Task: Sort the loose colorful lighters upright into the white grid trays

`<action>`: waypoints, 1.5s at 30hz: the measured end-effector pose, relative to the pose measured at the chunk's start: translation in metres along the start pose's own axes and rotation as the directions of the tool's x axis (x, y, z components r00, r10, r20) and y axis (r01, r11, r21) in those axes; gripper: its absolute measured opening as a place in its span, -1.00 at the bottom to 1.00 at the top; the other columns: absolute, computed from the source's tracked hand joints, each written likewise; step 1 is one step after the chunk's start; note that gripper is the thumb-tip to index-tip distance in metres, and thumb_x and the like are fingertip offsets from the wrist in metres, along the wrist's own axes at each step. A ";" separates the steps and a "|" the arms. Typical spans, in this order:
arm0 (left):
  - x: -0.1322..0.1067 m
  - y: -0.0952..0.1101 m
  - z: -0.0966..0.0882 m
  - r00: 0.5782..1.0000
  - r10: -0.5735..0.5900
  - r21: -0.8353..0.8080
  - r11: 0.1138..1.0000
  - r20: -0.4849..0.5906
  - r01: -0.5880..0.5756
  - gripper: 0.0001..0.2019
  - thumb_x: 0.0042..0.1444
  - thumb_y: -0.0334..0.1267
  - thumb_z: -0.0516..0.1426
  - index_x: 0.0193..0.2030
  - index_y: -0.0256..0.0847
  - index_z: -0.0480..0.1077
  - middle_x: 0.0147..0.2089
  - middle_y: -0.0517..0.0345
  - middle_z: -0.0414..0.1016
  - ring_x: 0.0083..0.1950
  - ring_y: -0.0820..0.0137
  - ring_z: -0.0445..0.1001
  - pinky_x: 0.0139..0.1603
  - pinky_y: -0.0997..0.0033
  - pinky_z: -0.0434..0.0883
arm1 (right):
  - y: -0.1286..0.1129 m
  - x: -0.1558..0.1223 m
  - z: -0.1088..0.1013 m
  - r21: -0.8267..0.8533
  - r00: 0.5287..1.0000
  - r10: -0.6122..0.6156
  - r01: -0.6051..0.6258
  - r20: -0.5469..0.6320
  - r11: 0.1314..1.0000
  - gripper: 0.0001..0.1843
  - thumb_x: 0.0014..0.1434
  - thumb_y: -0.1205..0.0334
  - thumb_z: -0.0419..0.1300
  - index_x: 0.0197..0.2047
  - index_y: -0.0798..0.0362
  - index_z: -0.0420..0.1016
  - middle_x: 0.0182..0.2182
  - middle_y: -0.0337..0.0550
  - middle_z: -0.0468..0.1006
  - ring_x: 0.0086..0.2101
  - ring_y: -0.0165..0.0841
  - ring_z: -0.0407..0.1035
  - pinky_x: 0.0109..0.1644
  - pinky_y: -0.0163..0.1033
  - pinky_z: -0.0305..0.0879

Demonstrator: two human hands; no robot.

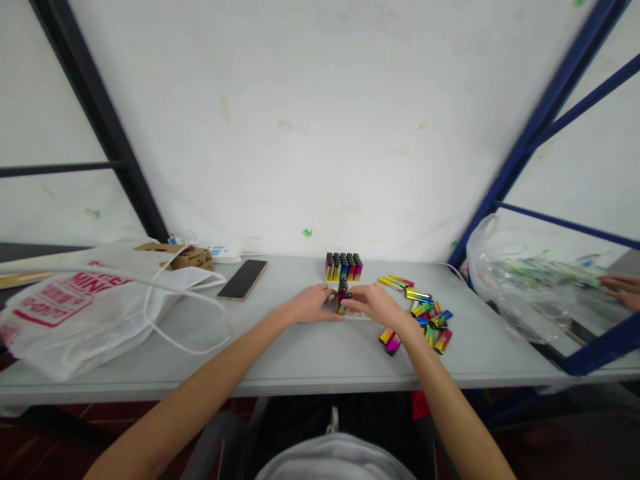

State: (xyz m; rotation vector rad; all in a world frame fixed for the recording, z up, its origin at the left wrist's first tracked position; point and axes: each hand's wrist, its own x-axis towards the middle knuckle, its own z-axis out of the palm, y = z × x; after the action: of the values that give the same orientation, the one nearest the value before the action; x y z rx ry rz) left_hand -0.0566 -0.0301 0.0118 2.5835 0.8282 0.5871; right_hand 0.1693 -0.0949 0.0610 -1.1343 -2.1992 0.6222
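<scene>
My right hand (376,303) pinches a rainbow-coloured lighter (343,293) upright over a small pale tray on the grey table (300,353). My left hand (313,303) rests at the tray's left side, fingers curled against it. Just behind stands a block of several upright lighters (344,267) with black tops. To the right of my right hand lies a loose pile of colourful lighters (423,317).
A dark phone (243,279) lies flat at the back left. A white plastic bag with red print (75,303) and a cardboard box (183,255) sit at the left. A clear plastic bag (520,280) is at the right, where another person's hand (623,290) shows.
</scene>
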 end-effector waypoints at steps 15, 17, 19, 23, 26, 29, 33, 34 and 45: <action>0.002 -0.004 0.002 0.999 0.032 0.067 0.997 0.011 -0.033 -0.44 0.12 0.15 0.33 0.09 -0.23 0.49 -0.05 -0.01 0.58 -0.06 0.13 0.53 -0.03 0.28 0.43 | -0.035 -0.005 0.005 -0.446 0.987 0.135 -0.158 -0.083 0.881 -0.71 0.26 -0.03 0.36 -0.32 0.02 0.58 -0.47 -0.05 0.61 -0.42 -0.19 0.49 -0.34 -0.21 0.20; 0.004 -0.008 0.004 0.999 0.037 0.088 0.995 0.021 -0.039 -0.52 0.13 0.12 0.32 -0.01 -0.25 0.51 -0.12 0.03 0.59 -0.07 0.13 0.53 0.00 0.27 0.42 | -0.065 -0.010 0.018 -0.360 0.997 -0.019 -0.009 -0.076 0.933 -0.75 0.37 0.00 0.25 -0.20 -0.01 0.58 -0.39 -0.08 0.63 -0.38 -0.23 0.50 -0.28 -0.20 0.29; 0.005 -0.010 0.007 1.000 0.015 0.101 0.995 0.007 -0.015 -0.49 0.09 0.15 0.33 -0.05 -0.26 0.50 -0.13 0.02 0.59 -0.05 0.09 0.53 0.02 0.24 0.41 | -0.104 -0.013 0.048 -0.273 0.972 -0.235 0.219 -0.028 0.937 -0.76 0.43 0.02 0.17 -0.10 -0.03 0.57 -0.22 -0.07 0.66 -0.24 -0.24 0.53 -0.15 -0.19 0.39; 0.003 -0.007 0.009 0.999 -0.008 0.156 0.988 -0.032 0.013 -0.32 0.00 0.33 0.32 0.00 -0.23 0.44 -0.04 -0.05 0.58 -0.04 0.07 0.55 0.01 0.20 0.42 | -0.185 -0.015 0.133 -0.335 0.760 -0.630 0.642 0.161 0.689 -0.59 0.53 0.07 -0.10 -0.06 -0.20 0.59 -0.03 -0.35 0.66 0.03 -0.37 0.45 0.12 -0.27 0.40; 0.002 -0.003 0.007 1.000 -0.002 0.199 0.980 -0.026 0.008 -0.33 0.03 0.34 0.29 0.01 -0.22 0.43 -0.04 -0.04 0.59 -0.05 0.09 0.57 0.01 0.22 0.43 | -0.216 -0.010 0.175 -0.404 0.717 -0.685 0.668 0.127 0.625 -0.51 0.53 0.16 -0.23 0.08 -0.23 0.54 0.08 -0.46 0.60 0.00 -0.34 0.43 0.06 -0.19 0.43; 0.002 0.000 0.006 1.000 -0.005 0.223 0.975 -0.013 0.008 -0.34 0.06 0.32 0.27 0.02 -0.24 0.42 -0.03 -0.06 0.60 -0.04 0.09 0.58 0.01 0.23 0.43 | -0.204 -0.001 0.183 -0.424 0.791 -0.604 0.581 0.097 0.694 -0.62 0.52 0.17 -0.13 0.09 0.09 0.47 -0.03 -0.01 0.56 -0.10 -0.21 0.44 -0.01 -0.06 0.44; 0.003 0.002 0.005 1.000 0.002 0.241 0.970 -0.020 0.003 -0.32 0.07 0.33 0.26 0.05 -0.27 0.41 -0.01 -0.10 0.59 -0.03 0.06 0.59 -0.01 0.22 0.44 | -0.182 0.000 0.172 -0.492 0.953 -0.301 0.245 -0.038 0.836 -0.68 0.51 0.13 -0.04 0.02 0.13 0.46 -0.05 0.12 0.51 -0.05 -0.09 0.39 0.02 0.09 0.42; 0.003 0.002 0.005 1.000 0.004 0.242 0.970 -0.023 0.002 -0.32 0.07 0.32 0.26 0.05 -0.27 0.41 0.00 -0.11 0.59 -0.02 0.05 0.59 -0.01 0.22 0.44 | -0.186 -0.005 0.172 -0.489 0.952 -0.304 0.253 -0.027 0.835 -0.70 0.50 0.19 -0.03 0.04 0.15 0.45 -0.04 0.13 0.51 -0.04 -0.09 0.39 0.02 0.08 0.42; 0.001 -0.002 0.003 0.999 0.031 0.189 0.982 -0.029 -0.025 -0.39 0.08 0.26 0.27 0.04 -0.23 0.45 -0.05 -0.04 0.60 -0.05 0.08 0.58 0.00 0.23 0.44 | -0.212 -0.025 0.187 -0.332 0.875 -0.483 0.466 0.033 0.820 -0.65 0.50 0.04 -0.03 0.13 0.02 0.44 0.02 0.01 0.50 -0.03 -0.15 0.38 -0.02 -0.05 0.46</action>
State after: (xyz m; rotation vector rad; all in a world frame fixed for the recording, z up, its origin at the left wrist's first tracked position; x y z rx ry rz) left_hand -0.0557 -0.0290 0.0087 2.7673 0.8996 0.5850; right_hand -0.0659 -0.2538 0.0527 -0.6823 -2.4694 0.0024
